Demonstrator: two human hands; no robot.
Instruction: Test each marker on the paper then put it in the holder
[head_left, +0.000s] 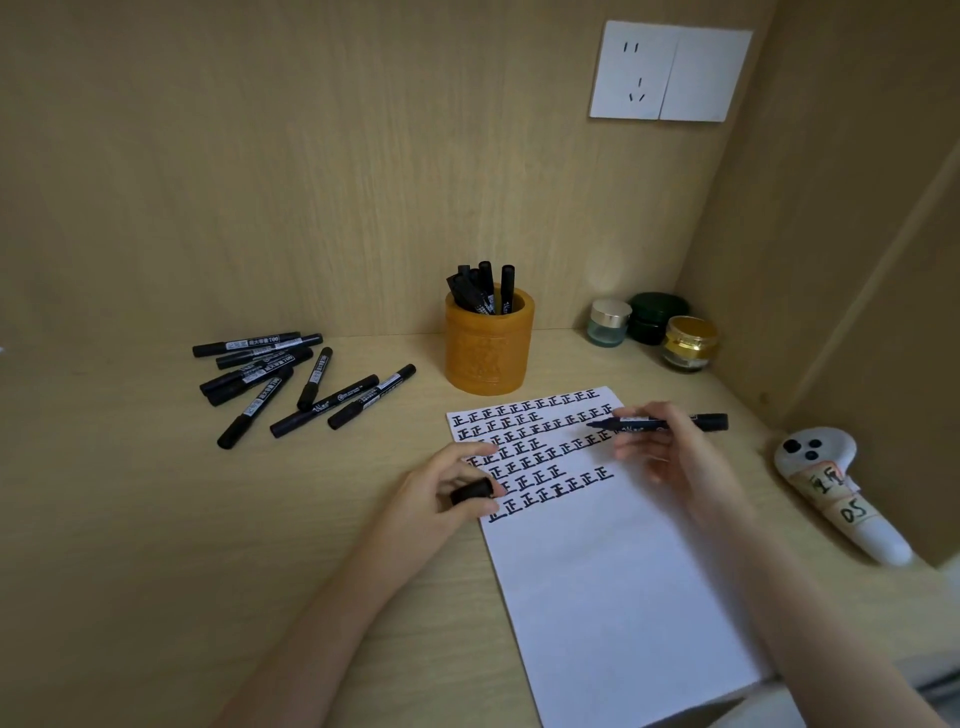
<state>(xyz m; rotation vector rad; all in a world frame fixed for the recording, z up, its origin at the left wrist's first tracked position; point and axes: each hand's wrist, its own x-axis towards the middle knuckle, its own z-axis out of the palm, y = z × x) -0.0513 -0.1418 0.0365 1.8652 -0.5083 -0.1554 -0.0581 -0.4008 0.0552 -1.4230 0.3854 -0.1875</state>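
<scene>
A white sheet of paper (613, 587) lies on the desk, its upper part filled with rows of black marks. My right hand (670, 452) holds an uncapped black marker (696, 422) level above the marks, tip pointing left. My left hand (447, 488) rests at the paper's left edge and pinches the black cap (471, 491). Behind the paper stands an orange carved holder (488, 348) with several black markers (485, 288) upright in it. A loose pile of several capped black markers (291, 382) lies on the desk to the left.
Three small jars (652, 325) stand in the back right corner. A white handheld controller (831, 488) with labels lies at the right, against the side panel. A wall socket (670, 73) sits on the back panel. The wooden desk (156, 519) stretches to the left.
</scene>
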